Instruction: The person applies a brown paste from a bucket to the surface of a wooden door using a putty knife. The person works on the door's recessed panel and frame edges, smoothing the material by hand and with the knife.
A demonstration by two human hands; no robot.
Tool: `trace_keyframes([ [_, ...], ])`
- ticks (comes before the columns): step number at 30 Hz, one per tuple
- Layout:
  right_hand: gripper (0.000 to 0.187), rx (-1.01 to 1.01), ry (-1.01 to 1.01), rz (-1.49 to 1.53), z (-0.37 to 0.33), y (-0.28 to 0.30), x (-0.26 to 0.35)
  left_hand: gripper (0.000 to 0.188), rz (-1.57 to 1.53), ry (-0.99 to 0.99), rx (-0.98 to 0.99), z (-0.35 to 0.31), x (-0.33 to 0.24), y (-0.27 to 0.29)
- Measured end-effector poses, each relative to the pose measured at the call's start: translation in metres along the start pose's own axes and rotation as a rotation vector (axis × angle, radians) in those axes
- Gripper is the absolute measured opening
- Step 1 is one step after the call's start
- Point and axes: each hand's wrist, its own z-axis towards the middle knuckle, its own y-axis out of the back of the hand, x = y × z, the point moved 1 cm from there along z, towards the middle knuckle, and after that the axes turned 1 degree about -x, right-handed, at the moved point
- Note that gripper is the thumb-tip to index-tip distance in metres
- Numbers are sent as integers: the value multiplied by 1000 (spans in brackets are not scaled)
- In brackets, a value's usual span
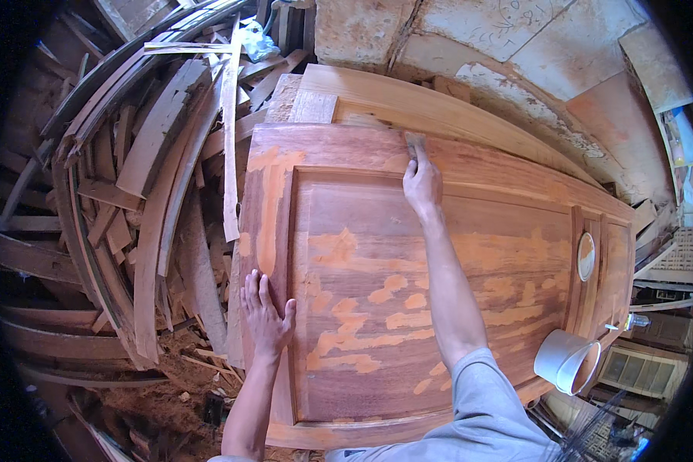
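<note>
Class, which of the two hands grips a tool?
The right hand: it grips a flat scraper near the far edge of the wooden panel. The left hand lies spread on the panel, gripping nothing.

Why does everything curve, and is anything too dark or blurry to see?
In the head view, the fisheye lens bows the wooden door and blackens the corners; in the head view, both the left hand and right hand look fairly sharp; also in the head view, the sawdust at lower left looks dim.
</note>
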Motion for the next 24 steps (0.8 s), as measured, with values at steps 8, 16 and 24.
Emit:
trace_keyframes([
  [8, 38, 11, -11, -25, 7, -9, 0, 75, 40, -12, 22, 0, 1, -2],
  [16, 35, 190, 29, -15, 1, 31, 3, 77, 46, -15, 29, -1, 4, -2],
  [24, 32, -1, 102, 57, 11, 6, -24, 76, 29, -24, 29, 2, -1, -3],
])
